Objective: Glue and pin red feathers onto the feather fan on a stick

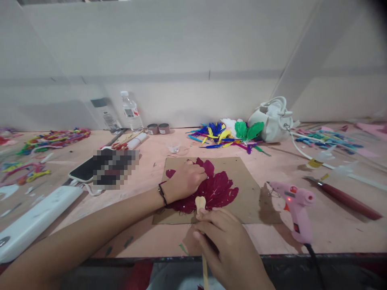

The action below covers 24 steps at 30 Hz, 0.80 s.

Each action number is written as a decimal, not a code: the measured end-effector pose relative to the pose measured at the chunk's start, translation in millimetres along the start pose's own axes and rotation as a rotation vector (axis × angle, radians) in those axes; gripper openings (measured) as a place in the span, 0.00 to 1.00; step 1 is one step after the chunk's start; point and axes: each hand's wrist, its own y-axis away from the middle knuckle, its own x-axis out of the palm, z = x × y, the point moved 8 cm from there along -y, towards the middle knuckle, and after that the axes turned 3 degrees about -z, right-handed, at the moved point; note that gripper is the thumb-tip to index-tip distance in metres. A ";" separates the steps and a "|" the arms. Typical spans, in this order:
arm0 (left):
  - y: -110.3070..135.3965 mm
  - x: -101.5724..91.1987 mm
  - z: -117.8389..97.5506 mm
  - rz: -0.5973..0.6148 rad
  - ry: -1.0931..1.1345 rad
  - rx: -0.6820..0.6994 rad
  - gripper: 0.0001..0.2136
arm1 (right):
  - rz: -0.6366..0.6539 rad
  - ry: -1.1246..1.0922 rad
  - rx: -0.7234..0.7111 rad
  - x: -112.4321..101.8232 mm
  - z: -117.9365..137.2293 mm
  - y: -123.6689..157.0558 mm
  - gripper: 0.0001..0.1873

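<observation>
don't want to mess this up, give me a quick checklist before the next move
1. Petals lying on cardboard: ok.
2. Left hand at the petals: ok; whether it grips anything: cannot tell, fingers curled under.
3. Stick held in right hand: ok.
4. Right hand free: not ok, the stick occupies it.
5. Glue gun light lit: ok; whether its tip is hot: cannot tell.
6. Red tool away from both hands: ok, right of the glue gun.

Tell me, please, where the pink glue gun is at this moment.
In the head view, the pink glue gun is right of centre near the table's front edge, between the cardboard sheet and the red-handled tool.
</observation>
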 end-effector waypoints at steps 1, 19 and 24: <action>0.1 0.0 0.2 -0.002 0.002 -0.001 0.11 | 0.003 -0.002 0.004 0.1 -0.2 0.1 0.10; -0.3 -1.2 -0.6 -0.020 0.013 0.014 0.11 | 0.008 -0.004 0.017 -0.9 -0.2 0.4 0.09; -0.4 -2.2 -1.0 -0.015 0.010 0.008 0.11 | -0.003 -0.004 0.010 -1.3 0.4 0.4 0.10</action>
